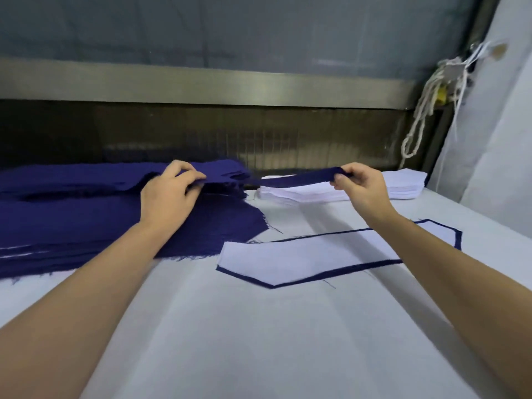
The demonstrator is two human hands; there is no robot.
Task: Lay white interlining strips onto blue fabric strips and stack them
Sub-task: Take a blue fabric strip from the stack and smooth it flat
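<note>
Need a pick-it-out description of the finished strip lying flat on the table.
On the white table, between the blue pile at left and the white stack at far right, the finished strip lies flat, nearest the viewer. It alone is two-tone: white with a thin blue edge, whereas the held blue strip is plain.

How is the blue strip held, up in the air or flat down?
Up in the air: the left hand and right hand pinch the blue fabric strip by its ends, above the table.

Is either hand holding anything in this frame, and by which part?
Both hands hold one blue fabric strip: the left hand pinches its left end, the right hand its right end.
</note>
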